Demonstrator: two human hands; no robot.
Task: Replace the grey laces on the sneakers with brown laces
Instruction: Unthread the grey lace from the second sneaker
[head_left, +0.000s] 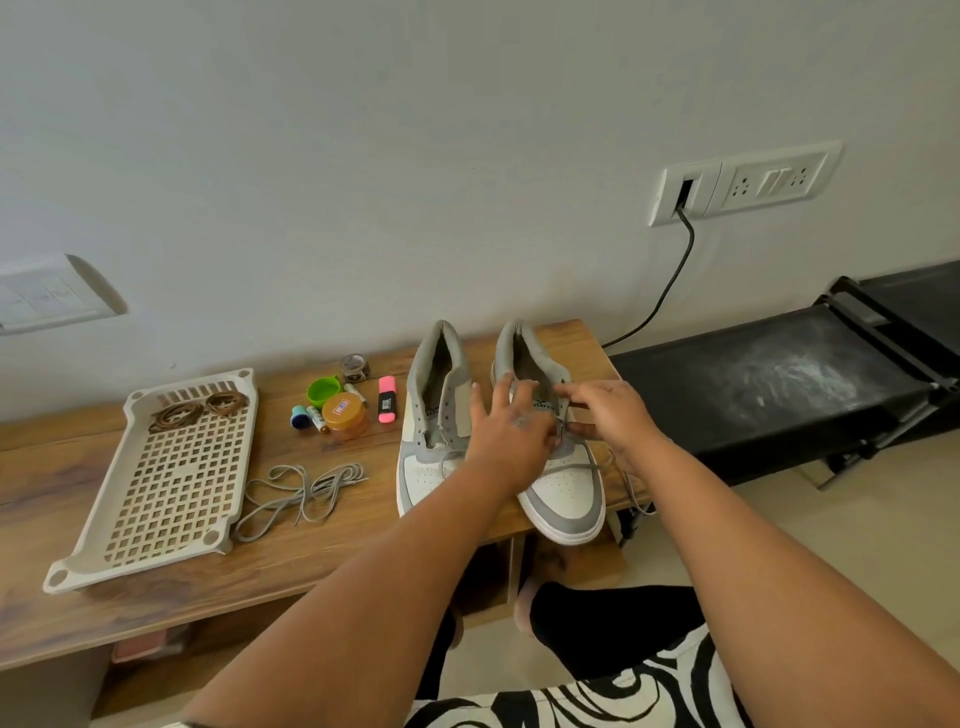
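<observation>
**Both hands at the right sneaker's grey lace**

From the head camera: two grey-and-white sneakers stand side by side on the wooden table (260, 566), toes toward the person. The left sneaker (434, 415) has empty eyelets; a loose grey lace (301, 493) lies in a tangle just beside it on the table. The left hand (511, 431) rests on the right sneaker (569, 493), fingers spread and relaxed over its tongue. The right hand (605, 410) pinches the grey lace still threaded in that shoe (571, 467). The brown laces (197, 408) lie coiled at the far end of the white perforated tray (171, 499), well apart from the shoes. A jar (344, 413) and a pink highlighter (386, 399) sit between them.
</observation>
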